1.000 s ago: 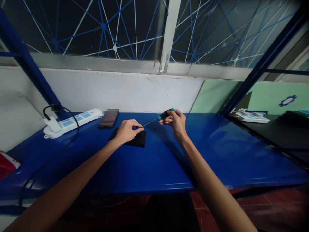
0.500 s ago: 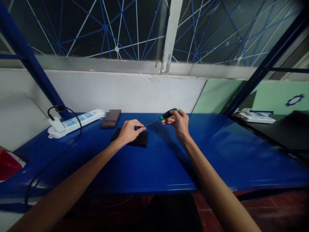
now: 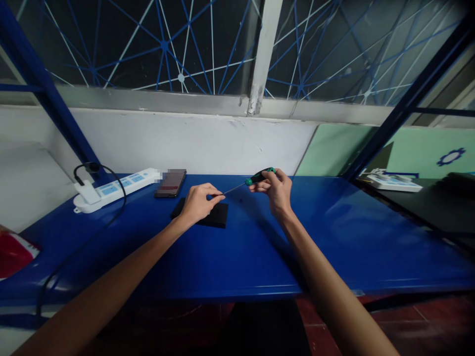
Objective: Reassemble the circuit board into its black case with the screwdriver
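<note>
In the head view my right hand (image 3: 277, 190) grips the green and black handle of a screwdriver (image 3: 260, 175). Its thin metal shaft slants down to the left. The tip meets the pinched thumb and fingers of my left hand (image 3: 200, 201). Whatever sits between those fingertips is too small to make out. Below my left hand a flat black rectangular object (image 3: 217, 217) lies on the blue table (image 3: 237, 262), partly covered by the hand. A tiny dark speck (image 3: 241, 200) rests on the table to its right.
A phone (image 3: 171, 183) lies behind my left hand. Left of it is a white power strip (image 3: 118, 188) with a plugged-in adapter and a black cable (image 3: 92, 236). A red and white object (image 3: 17, 252) is at the left edge. Blue frame posts (image 3: 389, 123) flank the table.
Both hands keep almost the same pose, with the screwdriver tip still at my left fingertips. The whole view has shifted very slightly.
</note>
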{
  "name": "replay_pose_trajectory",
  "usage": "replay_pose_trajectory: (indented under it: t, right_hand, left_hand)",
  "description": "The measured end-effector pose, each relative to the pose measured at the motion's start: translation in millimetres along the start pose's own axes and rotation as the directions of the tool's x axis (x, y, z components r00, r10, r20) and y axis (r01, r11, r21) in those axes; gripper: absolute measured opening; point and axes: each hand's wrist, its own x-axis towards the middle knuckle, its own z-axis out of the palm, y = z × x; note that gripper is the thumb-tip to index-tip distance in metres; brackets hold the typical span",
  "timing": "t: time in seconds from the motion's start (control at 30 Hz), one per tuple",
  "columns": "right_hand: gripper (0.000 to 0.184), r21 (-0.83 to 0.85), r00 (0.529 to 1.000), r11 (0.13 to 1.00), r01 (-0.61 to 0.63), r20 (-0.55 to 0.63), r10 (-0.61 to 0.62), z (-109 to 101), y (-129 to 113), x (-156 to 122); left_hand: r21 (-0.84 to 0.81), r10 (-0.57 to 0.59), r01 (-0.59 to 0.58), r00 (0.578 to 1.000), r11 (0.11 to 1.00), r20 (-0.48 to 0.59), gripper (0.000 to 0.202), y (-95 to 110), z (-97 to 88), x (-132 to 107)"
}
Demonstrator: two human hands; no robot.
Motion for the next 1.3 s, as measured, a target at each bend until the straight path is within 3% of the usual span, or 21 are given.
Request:
replay_pose_trajectory:
  t: [0.37, 0.43, 0.5, 0.57, 0.6, 0.67, 0.73, 0.8, 1.1, 1.3]
  right_hand:
    - [0.020, -0.027, 1.000, 0.999, 0.021, -0.001, -0.021, 2, 1, -2]
    - [0.020, -0.012, 1.000, 1.000, 0.026, -0.015, -0.026, 1, 1, -1]
    - [0.020, 0.010, 0.998, 0.999, 0.038, -0.040, -0.037, -1, 0, 0]
    - [0.021, 0.028, 0.996, 0.999, 0.046, -0.083, -0.043, -4, -1, 3]
    - [0.021, 0.034, 0.993, 0.998, 0.050, -0.107, -0.046, -5, -2, 4]
    - [0.021, 0.040, 0.986, 0.997, 0.060, -0.157, -0.053, -9, -4, 8]
    - [0.021, 0.039, 0.977, 0.996, 0.077, -0.203, -0.068, -12, -6, 10]
    - [0.021, 0.038, 0.967, 0.994, 0.100, -0.240, -0.088, -14, -7, 13]
    - [0.026, 0.067, 0.951, 0.990, 0.120, -0.295, -0.096, -14, -15, 13]
    - [0.024, 0.047, 0.948, 0.990, 0.136, -0.298, -0.116, -15, -19, 12]
  left_hand:
    - [0.053, -0.008, 0.006, 0.999, 0.999, 0.044, 0.019, -9, 2.1, 0]
    - [0.053, -0.030, 0.026, 0.995, 0.998, 0.090, 0.028, -13, -2.7, 3]
    - [0.059, -0.075, 0.065, 0.981, 0.996, 0.181, 0.048, -16, -12.8, 7]
    - [0.062, -0.118, 0.104, 0.943, 0.993, 0.311, 0.063, -15, -25.5, 11]
    - [0.036, -0.086, 0.078, 0.916, 0.996, 0.393, 0.067, -13, -31.3, 12]
    - [-0.011, -0.004, 0.012, 0.828, 1.000, 0.561, 0.076, -7, -39.0, 12]
    - [0.008, 0.022, -0.035, 0.768, 0.999, 0.641, 0.087, 0, -39.8, 9]
    - [0.045, 0.015, -0.060, 0.741, 0.997, 0.671, 0.090, 4, -35.4, 5]
    - [0.085, 0.013, -0.083, 0.786, 0.993, 0.618, 0.082, -1, -20.7, -1]
    - [-0.117, 0.112, -0.066, 0.890, 0.991, 0.442, 0.073, 4, -29.8, 7]
